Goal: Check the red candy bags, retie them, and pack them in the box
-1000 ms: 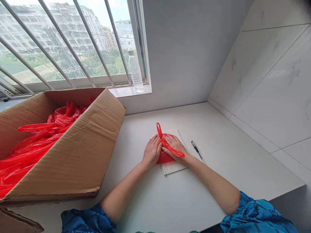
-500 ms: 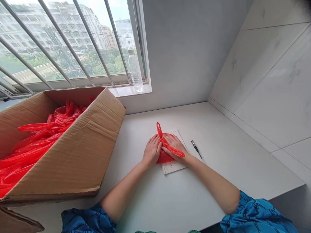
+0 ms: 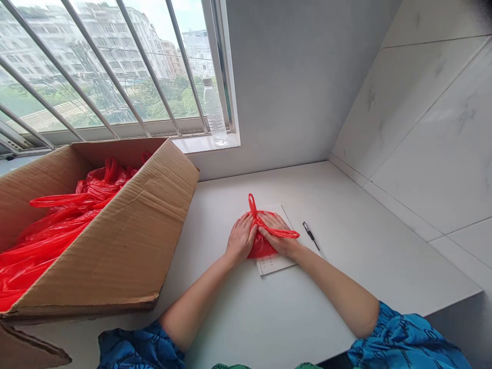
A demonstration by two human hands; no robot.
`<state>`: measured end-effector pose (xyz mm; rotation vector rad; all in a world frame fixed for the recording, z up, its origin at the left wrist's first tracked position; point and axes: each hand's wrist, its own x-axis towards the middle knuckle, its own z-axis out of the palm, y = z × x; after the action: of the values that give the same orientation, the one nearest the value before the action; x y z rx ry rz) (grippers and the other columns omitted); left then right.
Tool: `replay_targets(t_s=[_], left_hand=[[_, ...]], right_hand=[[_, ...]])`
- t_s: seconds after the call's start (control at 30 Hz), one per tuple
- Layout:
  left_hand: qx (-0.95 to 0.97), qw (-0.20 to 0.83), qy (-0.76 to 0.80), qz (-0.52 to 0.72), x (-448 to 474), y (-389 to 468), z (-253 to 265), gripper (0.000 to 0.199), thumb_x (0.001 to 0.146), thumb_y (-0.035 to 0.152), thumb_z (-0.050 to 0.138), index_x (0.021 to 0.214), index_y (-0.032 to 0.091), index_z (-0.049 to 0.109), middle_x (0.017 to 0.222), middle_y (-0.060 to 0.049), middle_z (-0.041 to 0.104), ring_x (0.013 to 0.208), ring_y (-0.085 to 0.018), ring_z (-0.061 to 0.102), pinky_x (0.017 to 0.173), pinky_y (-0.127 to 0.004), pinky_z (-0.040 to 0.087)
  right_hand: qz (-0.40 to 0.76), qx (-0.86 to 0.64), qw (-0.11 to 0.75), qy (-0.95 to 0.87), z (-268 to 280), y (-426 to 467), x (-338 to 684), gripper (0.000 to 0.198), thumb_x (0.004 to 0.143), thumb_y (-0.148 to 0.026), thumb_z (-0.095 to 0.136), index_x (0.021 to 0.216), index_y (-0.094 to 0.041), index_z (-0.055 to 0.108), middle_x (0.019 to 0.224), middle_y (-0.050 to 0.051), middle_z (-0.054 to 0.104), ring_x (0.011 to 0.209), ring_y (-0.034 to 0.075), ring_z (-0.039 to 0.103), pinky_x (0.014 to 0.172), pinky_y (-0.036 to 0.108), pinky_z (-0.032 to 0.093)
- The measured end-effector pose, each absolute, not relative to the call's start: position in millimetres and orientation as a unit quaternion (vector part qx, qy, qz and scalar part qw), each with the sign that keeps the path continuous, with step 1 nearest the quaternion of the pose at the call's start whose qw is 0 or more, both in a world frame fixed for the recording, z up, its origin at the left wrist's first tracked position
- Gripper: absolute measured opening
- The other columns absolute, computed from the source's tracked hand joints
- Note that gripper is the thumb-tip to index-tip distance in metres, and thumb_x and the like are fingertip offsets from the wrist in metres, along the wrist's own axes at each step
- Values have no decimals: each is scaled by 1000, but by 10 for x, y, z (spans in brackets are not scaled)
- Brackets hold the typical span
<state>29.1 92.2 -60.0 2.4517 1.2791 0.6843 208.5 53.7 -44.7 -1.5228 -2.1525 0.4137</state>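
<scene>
A red plastic bag (image 3: 262,248) lies on a white notebook (image 3: 277,263) in the middle of the white table. My left hand (image 3: 241,236) rests on the bag's left side, its fingers stretched out flat. On the right side, my right hand (image 3: 280,237) presses down with its palm low and fingers extended. Between the hands, one handle loop stands up at the far side. The other loop lies across the back of my right hand. What the bag holds, if anything, is hidden.
A big cardboard box (image 3: 126,230) full of red plastic bags (image 3: 77,215) stands on the left. Right of the notebook lies a black pen (image 3: 310,235). A clear water bottle (image 3: 214,114) stands on the sill of the barred window. Walls bound the table at the back and right.
The handle loop over my right hand has swung upward and now points more to the right. Both hands stay almost in place on the bag.
</scene>
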Motion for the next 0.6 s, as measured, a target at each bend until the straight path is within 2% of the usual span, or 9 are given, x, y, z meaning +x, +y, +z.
replay_targets(t_s=[0.37, 0.6], left_hand=[[851, 155, 447, 229, 294, 916, -603, 50, 104, 37, 25, 148, 20, 42, 152, -6, 45, 147, -23, 31, 121, -46, 26], [852, 147, 444, 236, 290, 914, -606, 48, 104, 35, 26, 147, 22, 44, 151, -5, 47, 147, -22, 32, 121, -45, 26]], right_hand=[[126, -554, 244, -786, -491, 548, 2073, 57, 104, -48, 20, 154, -23, 31, 159, 2, 35, 150, 21, 24, 124, 47, 20], [111, -556, 237, -789, -554, 567, 2066, 57, 104, -45, 23, 154, -19, 32, 158, 5, 36, 149, 21, 25, 125, 46, 16]])
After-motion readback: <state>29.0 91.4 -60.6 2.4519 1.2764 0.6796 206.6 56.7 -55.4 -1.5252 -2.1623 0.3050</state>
